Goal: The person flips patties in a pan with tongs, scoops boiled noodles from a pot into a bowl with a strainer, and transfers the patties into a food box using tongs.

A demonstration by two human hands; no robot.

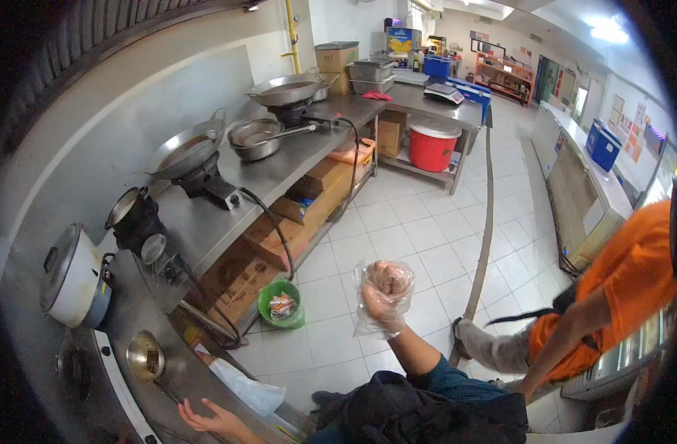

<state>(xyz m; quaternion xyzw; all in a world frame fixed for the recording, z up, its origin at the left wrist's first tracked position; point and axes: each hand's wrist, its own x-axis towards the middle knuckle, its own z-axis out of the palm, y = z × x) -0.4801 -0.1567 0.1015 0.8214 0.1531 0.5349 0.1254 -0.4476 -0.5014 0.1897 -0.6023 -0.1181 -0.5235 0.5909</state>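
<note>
Steel counter (186,374) on the left side bears a long-handled ladle (146,356), bowl away from the person, handle slanting back toward the spread left hand (214,421), the nearer one; contact is unclear. Well apart over the floor, the plastic-covered right hand (386,290) curls, its grip impossible to tell.

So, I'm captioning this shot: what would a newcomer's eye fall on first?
Probably the right hand, near the middle, wrapped in clear plastic, with the pale floor tiles behind it. The bright orange shirt at the right edge likely comes next, then the red bucket under the far table. The wide wok on its burner also stands out on the steel counter at left.
</note>
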